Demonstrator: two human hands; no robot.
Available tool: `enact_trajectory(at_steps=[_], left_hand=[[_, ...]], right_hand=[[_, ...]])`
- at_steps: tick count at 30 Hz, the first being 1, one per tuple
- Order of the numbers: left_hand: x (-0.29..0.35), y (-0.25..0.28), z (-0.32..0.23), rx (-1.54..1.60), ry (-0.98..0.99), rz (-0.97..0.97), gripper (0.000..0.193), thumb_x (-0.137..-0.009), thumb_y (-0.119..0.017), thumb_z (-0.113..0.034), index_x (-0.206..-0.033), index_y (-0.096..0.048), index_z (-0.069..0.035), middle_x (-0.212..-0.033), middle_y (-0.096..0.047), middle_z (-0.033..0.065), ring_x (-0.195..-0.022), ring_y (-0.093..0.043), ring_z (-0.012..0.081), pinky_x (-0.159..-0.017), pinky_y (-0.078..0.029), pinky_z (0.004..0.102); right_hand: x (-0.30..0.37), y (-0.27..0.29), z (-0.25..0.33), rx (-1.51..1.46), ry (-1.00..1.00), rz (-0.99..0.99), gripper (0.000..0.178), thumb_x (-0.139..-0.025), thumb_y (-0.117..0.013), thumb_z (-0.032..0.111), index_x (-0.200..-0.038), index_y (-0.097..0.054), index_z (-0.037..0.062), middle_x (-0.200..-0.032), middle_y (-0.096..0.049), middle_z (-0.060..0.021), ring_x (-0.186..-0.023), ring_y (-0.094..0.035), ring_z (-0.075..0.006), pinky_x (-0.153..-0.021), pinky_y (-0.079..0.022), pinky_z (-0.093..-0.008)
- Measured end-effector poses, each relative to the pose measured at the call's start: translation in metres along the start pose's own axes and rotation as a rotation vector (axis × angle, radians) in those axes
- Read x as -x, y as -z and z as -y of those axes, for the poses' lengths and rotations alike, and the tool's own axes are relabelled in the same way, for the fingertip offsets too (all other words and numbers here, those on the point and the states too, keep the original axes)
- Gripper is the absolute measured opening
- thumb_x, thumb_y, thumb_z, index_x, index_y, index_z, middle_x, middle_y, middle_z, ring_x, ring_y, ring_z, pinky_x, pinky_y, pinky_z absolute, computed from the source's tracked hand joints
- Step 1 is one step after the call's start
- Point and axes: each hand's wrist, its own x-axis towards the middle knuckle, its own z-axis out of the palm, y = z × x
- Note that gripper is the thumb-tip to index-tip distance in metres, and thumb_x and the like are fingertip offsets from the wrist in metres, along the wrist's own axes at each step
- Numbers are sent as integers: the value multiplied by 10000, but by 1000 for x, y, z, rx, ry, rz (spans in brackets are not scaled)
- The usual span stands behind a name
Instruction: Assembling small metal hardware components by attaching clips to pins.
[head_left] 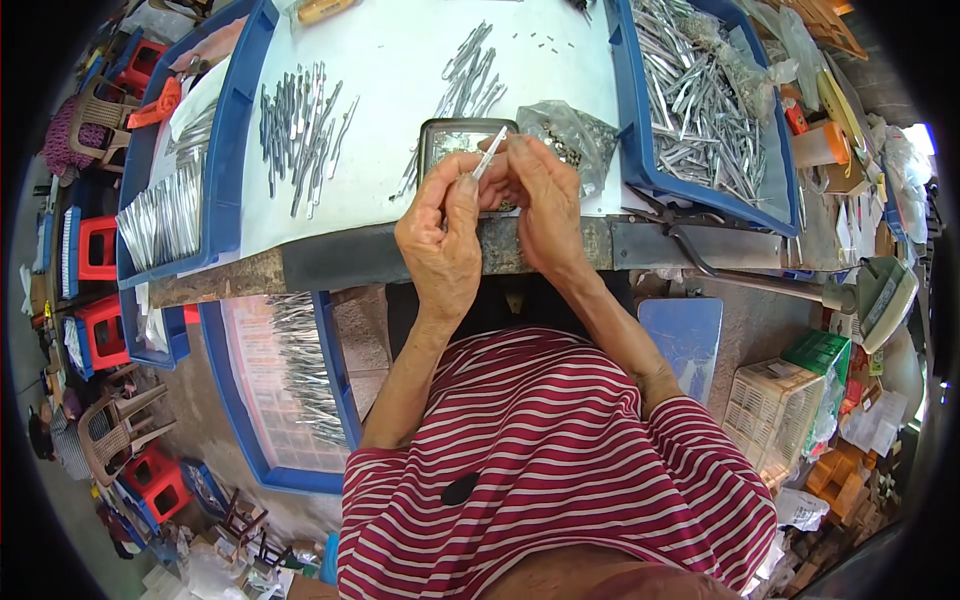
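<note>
A slim, shiny metal piece (489, 153) slants upward between my two hands, above the table's front edge. My left hand (443, 235) pinches its lower part between thumb and fingers. At its upper end, the fingertips of my right hand (545, 195) are closed; whether they grip the strip or some tiny part is hidden. Behind the hands lies a dark-rimmed tray (428, 138) with small bits in it, partly covered by my fingers. Beside it, a clear plastic bag (590, 150) holds small metal parts. Loose metal strips (470, 80) are spread on the white sheet beyond.
Another group of strips (305, 130) lies left. Blue bins of metal pieces flank me: one left (235, 120), one right (625, 100). Pliers (675, 212) rest at the right table edge, near a lamp-like arm (760, 280). A blue bin (245, 440) stands below the table.
</note>
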Motion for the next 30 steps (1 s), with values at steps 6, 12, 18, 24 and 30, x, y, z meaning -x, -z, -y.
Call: enact_trajectory(at_steps=[6, 12, 18, 24, 30], left_hand=[[1, 3, 7, -112, -45, -34, 169, -867, -494, -70, -978, -581, 22, -657, -462, -45, -556, -361, 18, -474, -282, 163], [6, 3, 12, -176, -69, -31, 166, -862, -486, -52, -983, -576, 17, -778, -540, 23, -660, -459, 58, -559, -366, 190], [11, -4, 15, -204, -112, -30, 157, -865, -493, -57, -984, -576, 5, -693, -489, -41, -572, -386, 16, -490, -306, 157], [11, -4, 12, -234, -70, 1, 156, -843, -482, -33, -972, -557, 15, -785, -581, 55, -646, -513, 74, -565, -419, 206], [-4, 21, 8, -68, 91, 97, 156, -858, -463, -69, -981, -532, -1, -659, -483, -15, -571, -416, 43, -496, -337, 184]], right_hand=[[8, -19, 2, 92, 65, -66, 210, -840, -557, 159, -958, -506, -8, -752, -542, -10, -649, -489, -58, -565, -394, -195], [7, -11, -1, 246, 116, -54, 105, -836, -543, 105, -835, -514, 4, -729, -496, 8, -633, -436, -42, -550, -374, -183], [10, -10, -5, 503, 296, -106, 117, -846, -503, 92, -788, -486, -8, -647, -458, -11, -602, -426, -64, -507, -363, -230], [5, -3, -10, 661, 386, -103, 148, -862, -472, 109, -789, -479, -20, -597, -415, -48, -549, -413, -102, -492, -360, -265], [2, -2, -4, 454, 47, 9, 158, -869, -466, 138, -797, -489, -1, -582, -439, -45, -534, -421, -95, -486, -353, -268]])
